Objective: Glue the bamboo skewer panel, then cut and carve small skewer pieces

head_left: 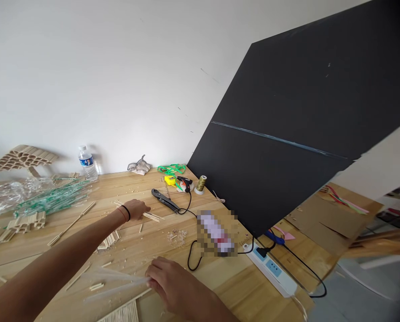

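Clear plastic film [128, 278], thin, see-through, blurred, at the near part of the counter [233, 281], one end pinched by the right hand [168, 279], left hand [136, 209] farther off at pale sticks [153, 217], fingertips hidden, its grip impossible to tell, near stick row [122, 314] cut off.

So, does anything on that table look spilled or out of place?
Yes, a little: pale crumbs lie strewn across the wooden table, with a denser patch just beyond the right hand. They look like loose scraps nobody swept up.
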The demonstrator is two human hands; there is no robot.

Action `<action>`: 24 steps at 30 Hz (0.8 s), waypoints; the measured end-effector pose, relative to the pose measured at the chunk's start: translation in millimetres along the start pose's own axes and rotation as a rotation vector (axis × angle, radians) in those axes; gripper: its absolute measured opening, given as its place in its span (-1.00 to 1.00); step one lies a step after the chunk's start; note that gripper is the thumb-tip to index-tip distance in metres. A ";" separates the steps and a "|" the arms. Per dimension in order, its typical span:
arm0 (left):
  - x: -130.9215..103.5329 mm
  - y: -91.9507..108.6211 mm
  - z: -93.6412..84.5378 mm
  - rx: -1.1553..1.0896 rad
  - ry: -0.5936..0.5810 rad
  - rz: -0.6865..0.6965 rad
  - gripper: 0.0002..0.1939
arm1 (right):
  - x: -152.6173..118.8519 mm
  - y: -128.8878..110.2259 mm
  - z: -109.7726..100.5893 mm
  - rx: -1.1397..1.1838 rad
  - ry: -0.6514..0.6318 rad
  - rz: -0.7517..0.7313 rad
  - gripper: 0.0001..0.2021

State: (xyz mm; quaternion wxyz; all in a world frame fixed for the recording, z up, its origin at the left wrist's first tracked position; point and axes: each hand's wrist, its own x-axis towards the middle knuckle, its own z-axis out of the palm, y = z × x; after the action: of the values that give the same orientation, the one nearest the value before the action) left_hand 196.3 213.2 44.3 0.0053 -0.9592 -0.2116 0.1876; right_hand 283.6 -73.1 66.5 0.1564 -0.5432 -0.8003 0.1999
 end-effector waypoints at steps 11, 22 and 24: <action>-29.4 -20.7 1.9 -0.157 0.037 -0.029 -0.73 | 0.7 -1.9 0.7 0.051 0.011 -0.006 -0.86; -94.1 -73.2 -62.5 -0.769 0.438 -0.102 -0.55 | -2.2 4.4 4.0 0.220 0.082 0.043 -0.86; -121.4 -74.6 -57.7 -0.889 0.509 -0.133 -0.53 | -0.2 15.5 1.9 0.235 0.136 0.081 -0.85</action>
State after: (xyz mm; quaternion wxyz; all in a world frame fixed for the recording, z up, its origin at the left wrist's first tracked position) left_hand 85.0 235.7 148.0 -0.3396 -0.8685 -0.3235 -0.1605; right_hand 295.3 -68.5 57.2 0.2647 -0.5653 -0.7363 0.2613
